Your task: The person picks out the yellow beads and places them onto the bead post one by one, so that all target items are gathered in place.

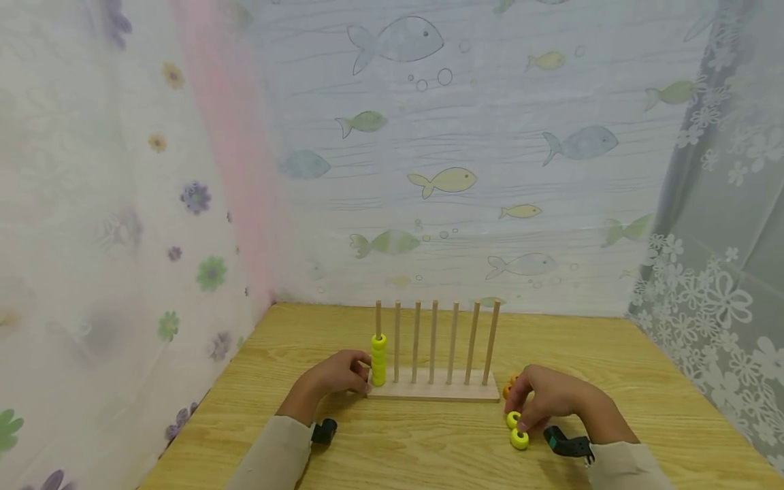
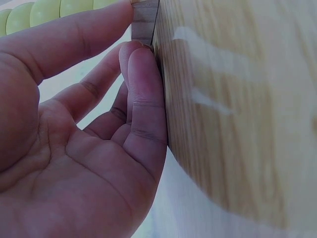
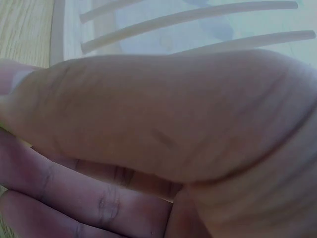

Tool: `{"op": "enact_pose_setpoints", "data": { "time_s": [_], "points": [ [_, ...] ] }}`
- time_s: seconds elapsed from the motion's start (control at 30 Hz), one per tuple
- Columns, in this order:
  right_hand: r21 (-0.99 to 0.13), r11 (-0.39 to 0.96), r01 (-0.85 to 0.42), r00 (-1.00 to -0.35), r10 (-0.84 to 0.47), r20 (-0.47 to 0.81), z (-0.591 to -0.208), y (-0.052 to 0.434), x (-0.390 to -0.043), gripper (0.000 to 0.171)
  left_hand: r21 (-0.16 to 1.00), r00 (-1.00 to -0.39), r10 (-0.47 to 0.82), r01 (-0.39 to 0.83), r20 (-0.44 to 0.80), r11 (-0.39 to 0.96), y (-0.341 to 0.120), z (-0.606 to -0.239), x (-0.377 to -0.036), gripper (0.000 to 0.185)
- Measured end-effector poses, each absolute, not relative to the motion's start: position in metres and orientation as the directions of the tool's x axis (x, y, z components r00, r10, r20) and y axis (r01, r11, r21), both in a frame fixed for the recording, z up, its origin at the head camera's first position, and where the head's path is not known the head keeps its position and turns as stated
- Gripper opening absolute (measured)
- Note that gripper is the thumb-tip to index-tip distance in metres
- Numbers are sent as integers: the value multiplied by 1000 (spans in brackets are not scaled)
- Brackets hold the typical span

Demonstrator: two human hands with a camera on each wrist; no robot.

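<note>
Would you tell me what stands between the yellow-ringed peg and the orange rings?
In the head view, six bare pegs stand between the yellow ring stack and the orange rings.

A light wooden table [image 1: 643,381] with a visible grain fills the lower part of the scene, running from the near edge to the far wall. Behind it hangs a pale bluish cloth backdrop [image 1: 490,122] printed with fish in grey-blue, yellow and green, with small bubbles and faint wavy lines. On the left hangs a sheer white curtain [image 1: 104,224] patterned with purple, green and yellow flowers; a soft pink band [image 1: 226,136] runs down it near the far left corner. On the right hangs a grey translucent curtain [image 1: 716,286] with white lace flowers. The light is soft, even and diffuse.
</note>
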State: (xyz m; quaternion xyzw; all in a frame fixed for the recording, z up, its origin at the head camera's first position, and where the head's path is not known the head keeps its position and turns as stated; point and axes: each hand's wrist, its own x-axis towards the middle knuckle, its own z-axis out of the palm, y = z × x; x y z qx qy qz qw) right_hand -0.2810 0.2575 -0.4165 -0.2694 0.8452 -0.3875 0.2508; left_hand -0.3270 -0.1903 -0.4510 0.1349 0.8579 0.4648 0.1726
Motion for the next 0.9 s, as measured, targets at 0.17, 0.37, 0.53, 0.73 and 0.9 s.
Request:
{"op": "enact_pose_setpoints", "data": {
  "time_s": [0.17,0.37,0.53,0.73,0.9],
  "points": [
    [-785,557,-271,-735,-647,-205,-415,259,-281,23,845,-905,388,65,-175,531,-190,-451,-327,49],
    [-778,558,-289,-747,-640,-182,-413,260,-282,25,846,-904,389,61,-179,530,-190,-452,-328,49],
    [-778,557,-290,-759,-629,-168,-411,259,-283,26,841,-903,393,69,-177,536,-191,-452,-328,49],
    [-750,568,-338,-771,-625,-126,-409,259,-284,28,841,-905,387,66,-177,537,-191,-451,-327,49],
    [-736,563,-376,-773,-629,-86,-407,260,-285,27,841,-905,387,67,-175,537,-190,-451,-326,49]
  ]
}}
